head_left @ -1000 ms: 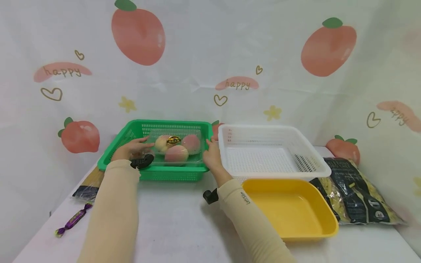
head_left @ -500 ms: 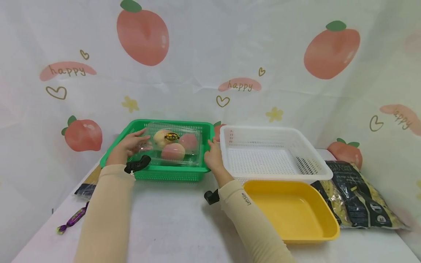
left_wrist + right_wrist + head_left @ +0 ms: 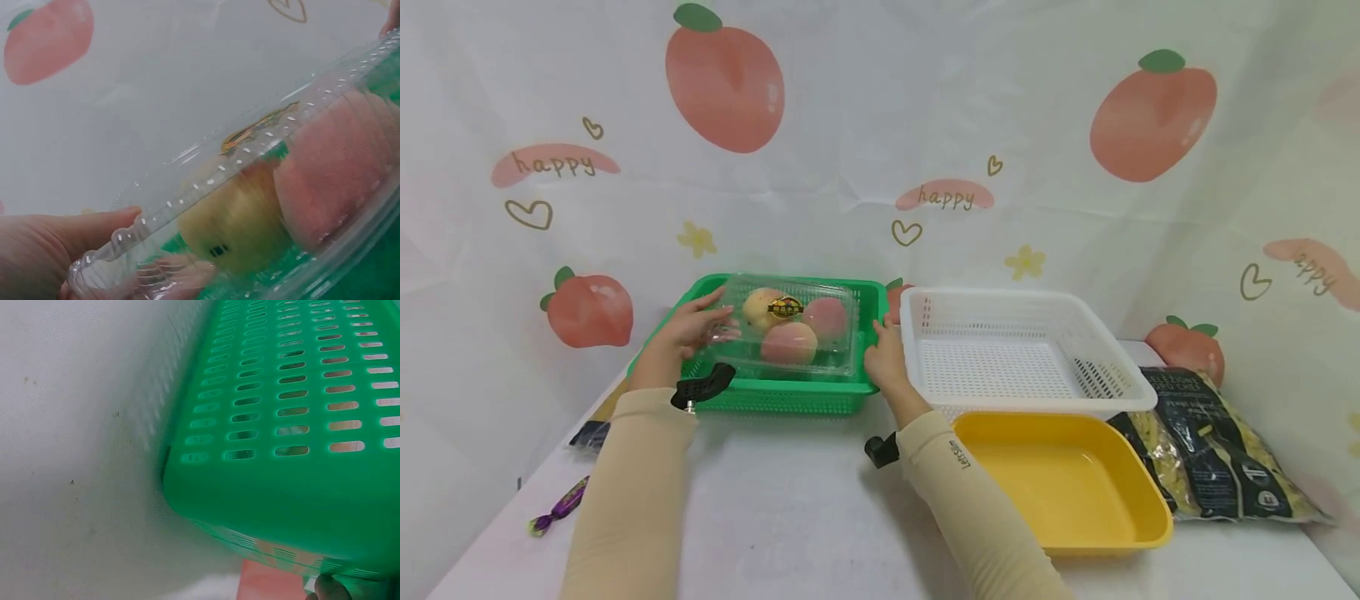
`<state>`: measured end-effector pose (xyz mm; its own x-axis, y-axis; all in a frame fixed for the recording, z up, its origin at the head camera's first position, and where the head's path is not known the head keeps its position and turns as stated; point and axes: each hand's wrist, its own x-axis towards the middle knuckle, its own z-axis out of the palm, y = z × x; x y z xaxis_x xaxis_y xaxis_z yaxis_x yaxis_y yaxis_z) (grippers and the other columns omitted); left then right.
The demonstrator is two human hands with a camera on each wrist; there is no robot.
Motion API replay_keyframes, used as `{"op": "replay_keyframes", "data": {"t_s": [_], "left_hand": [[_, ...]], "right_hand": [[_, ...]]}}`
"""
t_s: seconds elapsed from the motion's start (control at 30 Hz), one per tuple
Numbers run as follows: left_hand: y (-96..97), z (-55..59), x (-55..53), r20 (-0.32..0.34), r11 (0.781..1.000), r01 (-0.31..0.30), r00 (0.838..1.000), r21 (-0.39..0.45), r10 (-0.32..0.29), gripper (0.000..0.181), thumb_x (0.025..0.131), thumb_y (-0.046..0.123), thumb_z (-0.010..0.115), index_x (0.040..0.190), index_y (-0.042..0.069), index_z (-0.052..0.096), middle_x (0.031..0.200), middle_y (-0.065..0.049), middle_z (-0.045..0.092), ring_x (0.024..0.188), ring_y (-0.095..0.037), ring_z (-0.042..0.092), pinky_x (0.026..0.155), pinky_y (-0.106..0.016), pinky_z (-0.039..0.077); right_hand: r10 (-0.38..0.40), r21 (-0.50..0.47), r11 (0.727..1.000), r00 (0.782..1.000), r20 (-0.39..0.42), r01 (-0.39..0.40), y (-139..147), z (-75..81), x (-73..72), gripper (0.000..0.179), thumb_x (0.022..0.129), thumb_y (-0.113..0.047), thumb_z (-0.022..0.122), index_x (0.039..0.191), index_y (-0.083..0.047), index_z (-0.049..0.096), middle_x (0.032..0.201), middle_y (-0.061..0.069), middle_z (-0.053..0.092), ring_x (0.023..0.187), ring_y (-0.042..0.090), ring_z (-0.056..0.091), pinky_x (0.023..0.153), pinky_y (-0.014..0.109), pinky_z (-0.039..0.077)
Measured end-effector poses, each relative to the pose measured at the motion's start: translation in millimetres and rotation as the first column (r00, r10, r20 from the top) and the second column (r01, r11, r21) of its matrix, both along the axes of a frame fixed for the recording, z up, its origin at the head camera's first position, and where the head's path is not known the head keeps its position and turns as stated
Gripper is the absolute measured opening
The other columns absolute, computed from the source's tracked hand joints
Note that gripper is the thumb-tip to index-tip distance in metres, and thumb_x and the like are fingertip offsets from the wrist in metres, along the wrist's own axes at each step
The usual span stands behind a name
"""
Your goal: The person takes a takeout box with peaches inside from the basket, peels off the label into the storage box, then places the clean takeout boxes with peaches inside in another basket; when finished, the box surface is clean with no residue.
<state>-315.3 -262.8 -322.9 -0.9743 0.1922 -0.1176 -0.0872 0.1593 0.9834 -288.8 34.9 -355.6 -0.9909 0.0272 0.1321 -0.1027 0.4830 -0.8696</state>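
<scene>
A clear plastic box of peaches point(image 3: 790, 342) is tilted over the green basket point(image 3: 775, 397), its left end raised. My left hand point(image 3: 681, 333) grips that left end; in the left wrist view the thumb point(image 3: 100, 228) lies on the upper edge and fingers show through the plastic underneath. My right hand point(image 3: 887, 358) holds the basket's right rim. In the right wrist view the slotted green basket wall fills much of the picture, with one fingertip point(image 3: 331, 587) at the bottom edge; the other fingers are out of sight there.
A white basket point(image 3: 1022, 404) stands right of the green one, with a yellow tub point(image 3: 1067, 483) in front. At far right lies a black pasta bag point(image 3: 1217, 458). A purple wrapped candy point(image 3: 559, 507) and a partly hidden bag point(image 3: 591, 433) lie at left.
My left hand has moved left and up, lifting the left end of the peach box, which has shifted slightly left and tilted. The right hand has stayed at the basket rim.
</scene>
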Motion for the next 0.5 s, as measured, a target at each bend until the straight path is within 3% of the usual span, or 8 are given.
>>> {"op": "replay_keyframes", "data": {"t_s": [0.23,0.5], "left_hand": [[3.4,10.3,13.1,0.011,0.977,-0.057,0.998,0.206,0.055,0.068,0.098,0.016,0.046,0.150,0.021,0.002,0.070,0.007,0.067,0.064,-0.006,0.067,0.062,-0.017,0.055],[7.5,16.7,29.6,-0.069,0.958,-0.078,0.993,0.275,0.100,0.069,0.097,0.020,0.049,0.150,0.020,0.004,0.070,0.008,0.067,0.064,-0.005,0.067,0.063,-0.016,0.055]], "right_hand": [[0.000,0.004,1.000,1.000,0.000,0.000,0.2,-0.4,-0.5,0.053,0.086,0.009,0.036,0.139,0.006,0.037,0.154,0.016,0.021,0.143,0.031,0.018,0.117,0.042,0.020],[0.005,0.017,1.000,1.000,-0.013,-0.004,0.1,-2.2,-1.2,0.053,0.086,0.010,0.036,0.139,0.007,0.036,0.154,0.017,0.020,0.143,0.031,0.017,0.117,0.041,0.019]]}}
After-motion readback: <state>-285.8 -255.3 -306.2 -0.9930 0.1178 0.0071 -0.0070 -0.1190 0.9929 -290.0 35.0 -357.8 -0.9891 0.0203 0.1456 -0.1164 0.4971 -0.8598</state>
